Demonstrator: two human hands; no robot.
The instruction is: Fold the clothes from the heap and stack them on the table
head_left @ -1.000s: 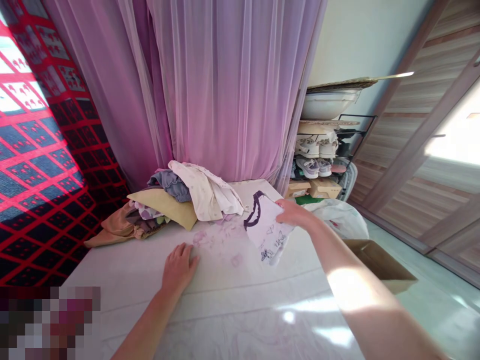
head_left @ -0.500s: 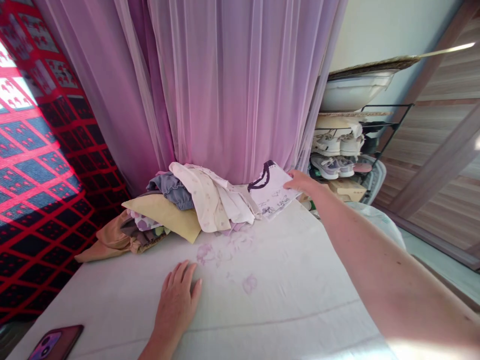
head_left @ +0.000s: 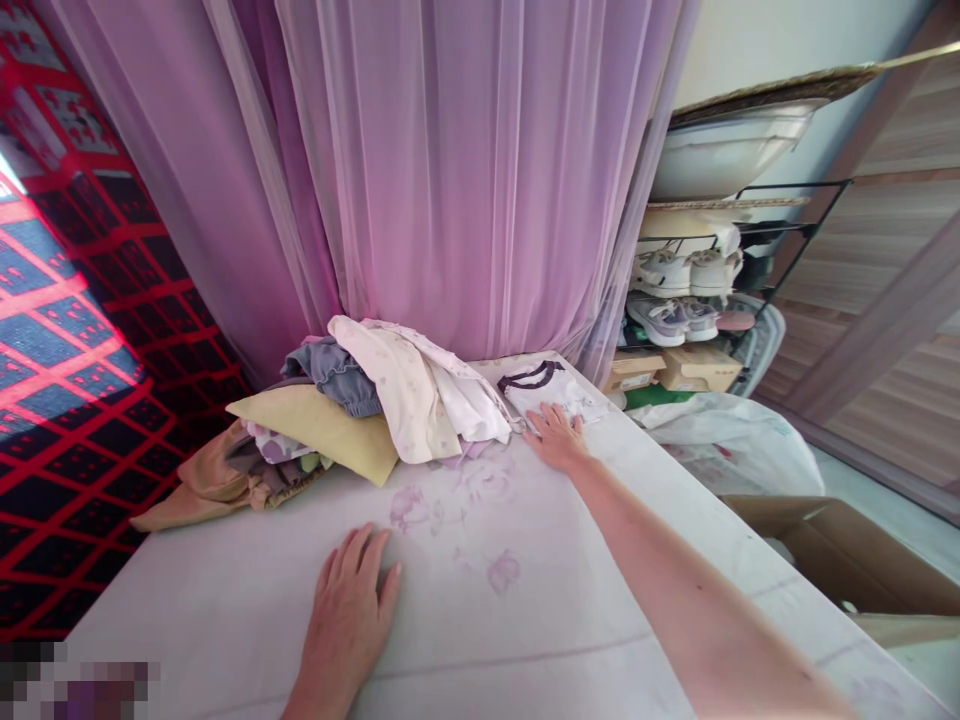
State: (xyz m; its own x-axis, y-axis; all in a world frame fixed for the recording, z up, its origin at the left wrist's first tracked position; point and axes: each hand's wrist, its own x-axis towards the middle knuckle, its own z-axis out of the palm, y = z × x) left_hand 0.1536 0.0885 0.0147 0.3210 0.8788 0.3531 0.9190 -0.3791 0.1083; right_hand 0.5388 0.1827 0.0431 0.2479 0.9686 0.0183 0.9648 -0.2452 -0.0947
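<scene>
My right hand (head_left: 556, 438) lies open, fingertips on the white printed T-shirt (head_left: 544, 385) just right of the clothes pile (head_left: 390, 400); my left hand (head_left: 349, 625) rests flat in front of the pile, holding nothing. Risk: sweeping my right hand sideways could catch the pile and topple it onto the T-shirt

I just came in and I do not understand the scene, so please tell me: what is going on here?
One person is working here with bare hands. The right hand rests, open, at the edge of a white garment with a dark neckline, which lies beside a pile of clothes on a white mattress. The left hand lies flat on the mattress and holds nothing. A shoe rack and a cardboard box are off to the right.
</scene>
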